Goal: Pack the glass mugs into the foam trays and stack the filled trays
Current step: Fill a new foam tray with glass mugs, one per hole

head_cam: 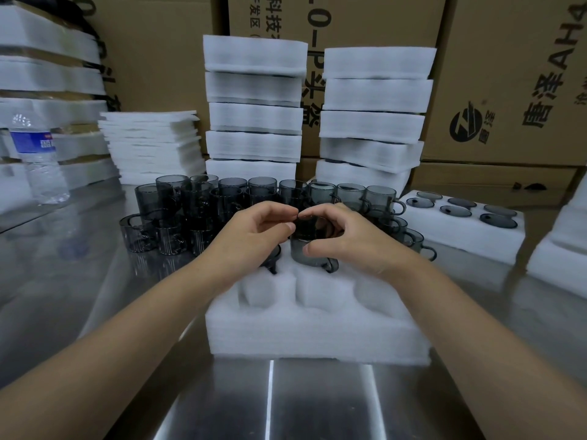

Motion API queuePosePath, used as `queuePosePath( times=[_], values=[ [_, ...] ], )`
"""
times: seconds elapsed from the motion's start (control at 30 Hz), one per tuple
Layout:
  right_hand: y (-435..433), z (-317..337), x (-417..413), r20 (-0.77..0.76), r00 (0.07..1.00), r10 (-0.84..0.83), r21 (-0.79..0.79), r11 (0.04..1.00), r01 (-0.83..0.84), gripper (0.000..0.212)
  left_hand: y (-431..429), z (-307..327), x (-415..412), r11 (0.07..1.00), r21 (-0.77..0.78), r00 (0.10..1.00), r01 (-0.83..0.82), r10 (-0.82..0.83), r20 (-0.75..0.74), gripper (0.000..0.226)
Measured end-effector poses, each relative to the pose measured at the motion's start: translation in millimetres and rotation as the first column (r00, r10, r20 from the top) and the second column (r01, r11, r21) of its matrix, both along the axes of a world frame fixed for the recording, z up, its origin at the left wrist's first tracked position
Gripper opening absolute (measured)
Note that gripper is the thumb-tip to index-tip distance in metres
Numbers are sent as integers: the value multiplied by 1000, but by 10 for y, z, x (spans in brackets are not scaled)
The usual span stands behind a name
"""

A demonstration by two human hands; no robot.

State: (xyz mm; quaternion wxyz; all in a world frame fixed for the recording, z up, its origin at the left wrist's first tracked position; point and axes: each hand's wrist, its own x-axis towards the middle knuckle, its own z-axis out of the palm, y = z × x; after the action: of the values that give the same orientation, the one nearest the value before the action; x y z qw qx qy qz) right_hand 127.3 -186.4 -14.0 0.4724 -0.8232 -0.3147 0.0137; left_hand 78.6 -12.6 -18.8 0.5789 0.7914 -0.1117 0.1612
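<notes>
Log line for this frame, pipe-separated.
left hand: grips mug | right hand: grips mug | mug: in back-middle pocket of tray | front pockets: empty | loose mugs: behind tray

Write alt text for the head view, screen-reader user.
The left hand and right hand hold a smoky glass mug at a back pocket of a white foam tray on a steel table. Loose mugs, stacked filled trays and cardboard boxes stand behind.
</notes>
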Motion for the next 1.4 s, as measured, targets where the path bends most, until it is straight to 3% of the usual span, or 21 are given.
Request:
queuePosePath(
  times=[0.3,0.53,0.63,0.7,0.77,1.03,1.4],
  values=[
    [-26,4,39,-70,997,-15,-116,993,7,56,24,-28,27,998,39,999,51,-52,12,26],
    [-38,-27,14,-2,999,-43,-159,986,42,46,18,-39,36,996,42,996,83,-84,27,26],
    [2,-14,17,29,981,-190,-62,979,192,42,13,-51,28,993,97,997,67,-70,32,23],
    [2,-6,41,116,939,-324,-145,930,339,43,18,-60,30,987,156,998,40,-46,34,22],
    [-1,-14,55,146,923,-355,-238,893,381,44,28,-61,33,974,225,999,24,-29,20,21],
    [-7,-41,67,147,932,-331,-267,894,359,38,35,-42,38,962,256,987,97,-60,-149,33],
    [-16,-36,84,126,951,-282,-242,921,305,24,26,-24,52,966,249,977,77,-24,-212,28]
  ],
)
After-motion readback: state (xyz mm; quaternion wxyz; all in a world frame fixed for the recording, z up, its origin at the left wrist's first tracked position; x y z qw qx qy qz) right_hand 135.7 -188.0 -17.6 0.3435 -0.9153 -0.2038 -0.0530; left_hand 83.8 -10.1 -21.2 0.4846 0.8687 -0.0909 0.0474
